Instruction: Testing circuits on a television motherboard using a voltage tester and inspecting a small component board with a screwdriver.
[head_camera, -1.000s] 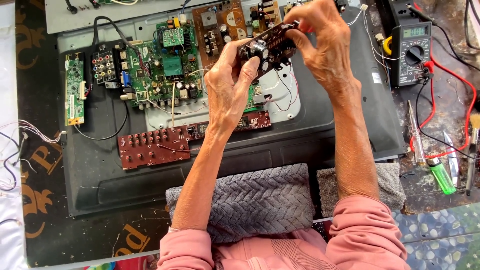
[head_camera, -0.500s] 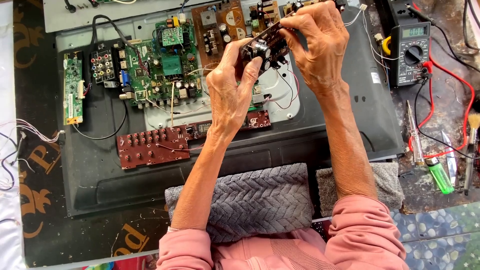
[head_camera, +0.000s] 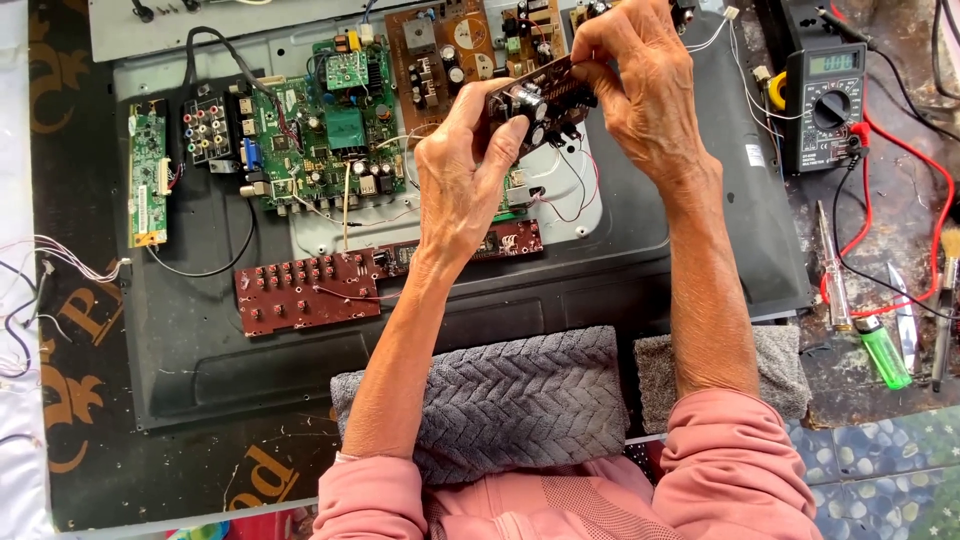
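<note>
Both hands hold a small dark circuit board (head_camera: 540, 102) with black cylindrical parts, lifted above an opened flat-screen set. My left hand (head_camera: 462, 175) pinches its lower left end between thumb and fingers. My right hand (head_camera: 645, 85) grips its upper right end from above. Thin red and white wires (head_camera: 572, 190) hang from the board down to the set. Beneath the hands lies the set's black back panel (head_camera: 600, 270) with a green main board (head_camera: 325, 135) and a brown power board (head_camera: 435, 50).
A long red button board (head_camera: 310, 290) lies on the panel, a narrow green board (head_camera: 147, 170) at the left. A multimeter (head_camera: 825, 100) with red and black leads sits at the right, beside a screwdriver (head_camera: 832, 270) and green lighter (head_camera: 885, 350). A grey knitted cloth (head_camera: 500, 400) covers the lap.
Both hands and the small board have shifted slightly up and to the right in view; the grip on the board is the same.
</note>
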